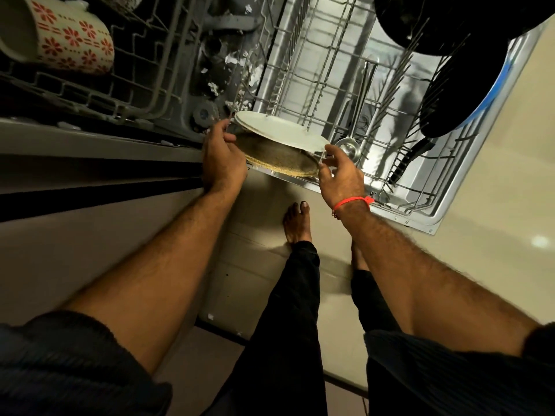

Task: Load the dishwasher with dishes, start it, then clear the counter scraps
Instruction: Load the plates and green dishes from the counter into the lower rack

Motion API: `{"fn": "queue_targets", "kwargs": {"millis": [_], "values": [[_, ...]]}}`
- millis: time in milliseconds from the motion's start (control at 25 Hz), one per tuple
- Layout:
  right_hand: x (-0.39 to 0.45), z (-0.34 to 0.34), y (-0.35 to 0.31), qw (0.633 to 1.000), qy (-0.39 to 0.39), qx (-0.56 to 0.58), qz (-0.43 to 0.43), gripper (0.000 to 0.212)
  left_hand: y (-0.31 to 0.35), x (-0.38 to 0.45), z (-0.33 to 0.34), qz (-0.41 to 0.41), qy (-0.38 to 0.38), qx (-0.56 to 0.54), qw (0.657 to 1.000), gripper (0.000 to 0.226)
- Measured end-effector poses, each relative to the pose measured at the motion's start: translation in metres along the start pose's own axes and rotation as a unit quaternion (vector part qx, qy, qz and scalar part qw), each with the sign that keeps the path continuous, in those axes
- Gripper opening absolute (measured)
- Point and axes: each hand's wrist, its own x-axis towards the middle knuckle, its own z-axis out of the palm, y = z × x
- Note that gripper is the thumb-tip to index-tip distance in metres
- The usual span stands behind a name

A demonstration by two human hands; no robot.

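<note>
A white plate leans in the tines at the near corner of the pulled-out lower dishwasher rack. In front of it sits a brown, speckled plate, tilted the same way. My left hand holds the brown plate's left rim. My right hand pinches the right rims, where the two plates meet. A steel ladle lies in the rack just right of the plates. Black pans fill the rack's right side.
The upper rack at top left holds a white mug with red flowers. The open dishwasher door juts out to the right. My bare feet stand on the pale floor below the door edge. Cabinet fronts run along the left.
</note>
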Motion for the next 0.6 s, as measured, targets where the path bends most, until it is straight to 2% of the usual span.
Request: {"fn": "queue_targets", "kwargs": {"millis": [160,400,600], "values": [[-0.022,-0.018,-0.015,0.996,0.007,-0.006,-0.087,0.035,-0.011,-0.050,-0.024,0.052,0.017,-0.053,0.997,0.056],[-0.100,-0.083,-0.093,0.968,-0.108,-0.011,-0.226,0.033,0.020,-0.158,-0.109,0.136,0.044,-0.131,0.981,0.051],[-0.186,-0.124,-0.173,0.916,-0.176,0.018,-0.361,0.030,0.048,-0.256,-0.206,0.177,0.160,-0.123,0.963,0.050]]}}
